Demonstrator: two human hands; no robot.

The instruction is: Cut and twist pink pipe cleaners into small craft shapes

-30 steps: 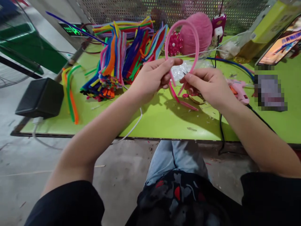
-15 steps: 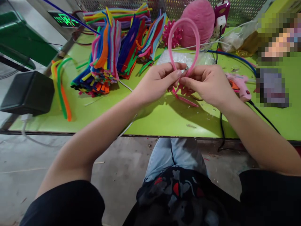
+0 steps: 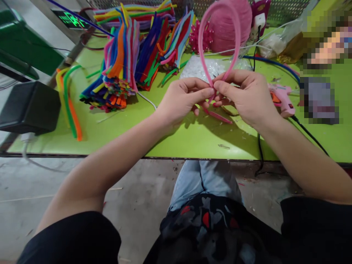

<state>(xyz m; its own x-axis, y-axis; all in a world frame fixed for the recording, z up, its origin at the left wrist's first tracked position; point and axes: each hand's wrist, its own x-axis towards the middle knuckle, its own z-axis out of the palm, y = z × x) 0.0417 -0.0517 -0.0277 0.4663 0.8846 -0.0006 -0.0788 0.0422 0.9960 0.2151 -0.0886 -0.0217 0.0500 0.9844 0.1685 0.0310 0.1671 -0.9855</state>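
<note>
Above the green table (image 3: 132,135) a pink pipe cleaner (image 3: 201,44) stands up in a tall loop, its ends crossing between my hands. My left hand (image 3: 188,95) pinches it at the crossing from the left, thumb against forefinger. From the right, my right hand (image 3: 239,90) pinches the same spot, the fingertips of both hands almost touching. Just under my fingers, another pink strip (image 3: 220,118) lies slanted on the table. My fingers partly hide where the ends meet.
Bundles of coloured pipe cleaners (image 3: 121,62) lie at the back left, near a black box (image 3: 30,106). Behind the loop sit a pink yarn ball (image 3: 222,33) and a clear plastic bag (image 3: 192,68). A pink glue gun (image 3: 284,101) with a black cord lies right.
The pink loop has risen and grown wider. My hands have shifted slightly at the crossing, the right thumb now nearer the left fingertips.
</note>
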